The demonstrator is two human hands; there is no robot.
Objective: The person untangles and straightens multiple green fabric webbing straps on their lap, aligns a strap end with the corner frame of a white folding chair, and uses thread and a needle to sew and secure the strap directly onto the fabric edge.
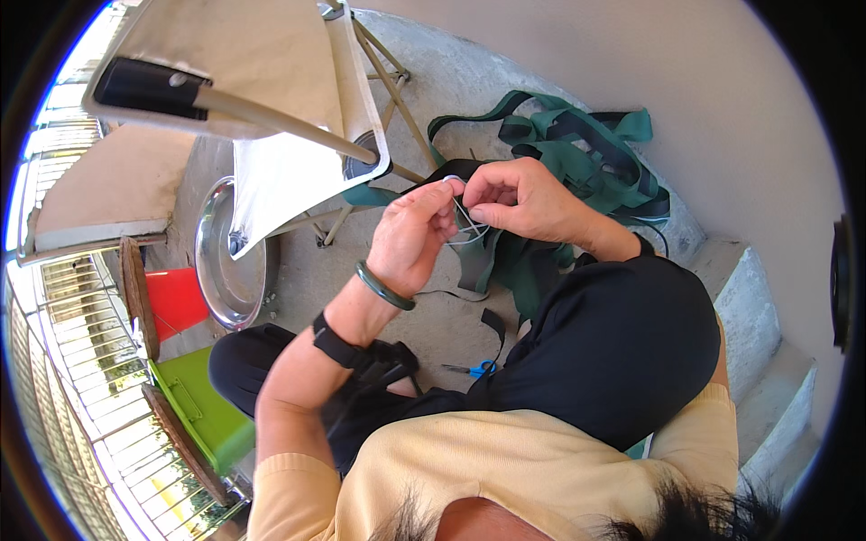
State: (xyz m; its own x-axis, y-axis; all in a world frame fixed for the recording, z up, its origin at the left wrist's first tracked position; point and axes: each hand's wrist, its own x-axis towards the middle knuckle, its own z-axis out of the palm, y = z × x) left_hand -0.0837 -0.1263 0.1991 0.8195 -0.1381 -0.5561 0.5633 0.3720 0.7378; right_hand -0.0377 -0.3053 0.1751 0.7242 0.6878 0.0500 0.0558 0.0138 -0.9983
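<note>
Close together in front of me, both hands work at a thin white cord (468, 241) that hangs in a small loop below the fingers. My left hand (410, 225) is closed, its thumb and finger pinching a whitish bit of the cord. Opposite it, my right hand (532, 197) is closed in a pinch near the same spot; the exact grip is too small to make out. Under and behind the hands lies a tangled heap of green and black webbing strap (577, 149). Part of this strap runs beneath my fingers.
A folding chair (289, 54) with beige fabric and tube legs stands at the far left. Beside it are a metal basin (206, 261), a red container (176, 302) and a green bin (203, 397). Blue-handled scissors (483, 369) lie between my legs. Concrete steps (753, 307) rise at right.
</note>
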